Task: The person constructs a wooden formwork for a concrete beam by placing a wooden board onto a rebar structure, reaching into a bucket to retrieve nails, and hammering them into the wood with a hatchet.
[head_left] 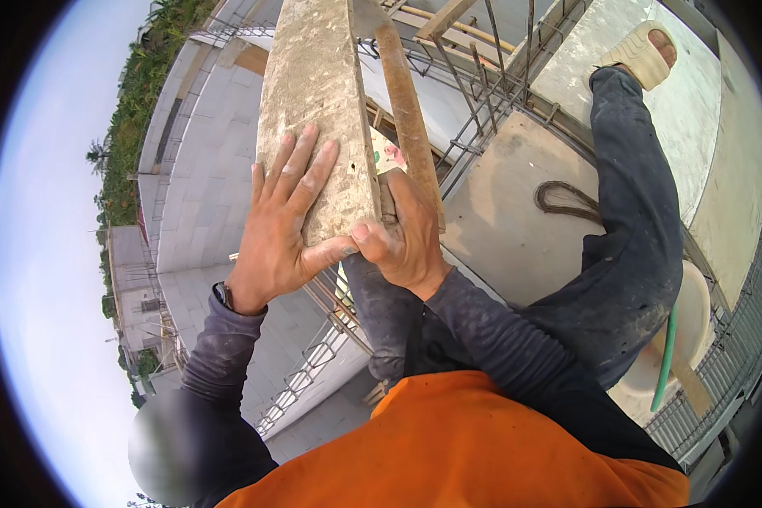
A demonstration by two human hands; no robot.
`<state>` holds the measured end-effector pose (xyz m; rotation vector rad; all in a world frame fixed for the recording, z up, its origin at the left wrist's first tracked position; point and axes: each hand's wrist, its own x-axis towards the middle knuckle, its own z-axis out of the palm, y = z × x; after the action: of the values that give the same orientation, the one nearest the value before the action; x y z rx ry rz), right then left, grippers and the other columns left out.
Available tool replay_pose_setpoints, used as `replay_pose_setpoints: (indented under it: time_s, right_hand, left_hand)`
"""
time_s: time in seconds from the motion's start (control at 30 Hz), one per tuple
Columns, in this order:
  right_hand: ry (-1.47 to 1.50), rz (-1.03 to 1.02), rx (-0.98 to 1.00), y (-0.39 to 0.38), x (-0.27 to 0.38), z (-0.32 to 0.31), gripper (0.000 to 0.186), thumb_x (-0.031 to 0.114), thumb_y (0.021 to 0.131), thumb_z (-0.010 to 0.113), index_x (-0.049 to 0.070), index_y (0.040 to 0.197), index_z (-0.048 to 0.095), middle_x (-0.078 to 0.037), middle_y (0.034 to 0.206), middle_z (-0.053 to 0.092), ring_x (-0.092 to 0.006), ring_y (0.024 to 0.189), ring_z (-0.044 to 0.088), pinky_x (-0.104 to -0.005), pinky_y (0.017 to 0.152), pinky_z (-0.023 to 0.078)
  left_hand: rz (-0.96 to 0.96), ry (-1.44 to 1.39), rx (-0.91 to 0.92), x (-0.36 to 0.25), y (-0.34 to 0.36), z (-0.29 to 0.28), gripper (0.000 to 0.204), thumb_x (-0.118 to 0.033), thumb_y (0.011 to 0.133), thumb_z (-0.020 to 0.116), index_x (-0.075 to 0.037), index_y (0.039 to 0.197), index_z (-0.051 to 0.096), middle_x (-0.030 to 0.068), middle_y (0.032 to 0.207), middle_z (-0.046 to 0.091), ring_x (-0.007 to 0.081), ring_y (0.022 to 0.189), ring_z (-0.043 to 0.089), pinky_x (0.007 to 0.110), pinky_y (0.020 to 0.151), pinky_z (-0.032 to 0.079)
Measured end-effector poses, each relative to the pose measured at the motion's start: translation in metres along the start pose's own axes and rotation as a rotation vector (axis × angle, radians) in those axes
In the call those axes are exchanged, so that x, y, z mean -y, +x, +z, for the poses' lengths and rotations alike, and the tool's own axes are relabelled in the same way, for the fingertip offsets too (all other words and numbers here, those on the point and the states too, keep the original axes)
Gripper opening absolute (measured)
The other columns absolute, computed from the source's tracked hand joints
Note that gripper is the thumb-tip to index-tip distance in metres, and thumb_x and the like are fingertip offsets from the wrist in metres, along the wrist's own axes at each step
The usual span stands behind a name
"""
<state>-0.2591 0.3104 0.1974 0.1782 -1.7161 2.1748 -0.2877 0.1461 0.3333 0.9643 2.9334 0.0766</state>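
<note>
A wide, pale wooden plank (313, 85), rough and crusted with cement, runs away from me at the upper middle. My left hand (284, 216) lies on its broad face near the close end, fingers stretched out and thumb reaching toward the corner. At that corner my right hand (411, 241) grips the plank's edge. Its thumb rests by the end, and its other fingers are partly hidden behind the wood. A narrower brown wooden beam (406, 110) stands just right of the plank, close to my right hand.
Steel rebar (483, 93) sticks up beyond a tan panel (508, 203) on my right. A loop of dark wire (563, 199) lies there, near my sandalled foot (643, 55). A pale bucket (696, 309) with a green hose (666, 356) is at right. Block walls (199, 203) drop away at left.
</note>
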Motion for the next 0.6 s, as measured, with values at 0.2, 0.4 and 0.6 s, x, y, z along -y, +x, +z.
replay_pose_setpoints:
  time_s: [0.2, 0.4, 0.6]
  right_hand:
    - [-0.09, -0.045, 0.012, -0.009, -0.007, -0.009, 0.061, 0.054, 0.086, 0.066, -0.002, 0.107, 0.056, -0.021, 0.092, 0.057, -0.0383, 0.085, 0.057, -0.0478, 0.077, 0.046]
    - [-0.064, -0.006, -0.001, -0.013, -0.011, -0.014, 0.066, 0.058, 0.086, 0.067, -0.002, 0.112, 0.056, -0.021, 0.095, 0.059, -0.0387, 0.088, 0.06, -0.0479, 0.079, 0.048]
    - [0.061, 0.007, -0.029, -0.013, -0.013, -0.012, 0.076, 0.066, 0.084, 0.074, -0.003, 0.111, 0.057, -0.02, 0.098, 0.06, -0.0356, 0.088, 0.062, -0.0465, 0.079, 0.049]
  left_hand:
    - [0.025, 0.118, 0.021, -0.008, 0.005, 0.005, 0.11, -0.086, 0.083, 0.064, -0.022, 0.17, 0.038, 0.0139, 0.177, 0.029, 0.0469, 0.162, 0.024, 0.078, 0.123, 0.018]
    - [0.012, 0.143, 0.004, -0.016, 0.008, 0.01, 0.114, -0.086, 0.081, 0.066, -0.018, 0.169, 0.038, 0.0155, 0.176, 0.031, 0.0471, 0.161, 0.026, 0.076, 0.124, 0.023]
    - [0.05, 0.103, 0.006, -0.019, 0.01, 0.007, 0.109, -0.081, 0.087, 0.066, -0.016, 0.169, 0.038, 0.0165, 0.175, 0.032, 0.0456, 0.161, 0.027, 0.073, 0.125, 0.023]
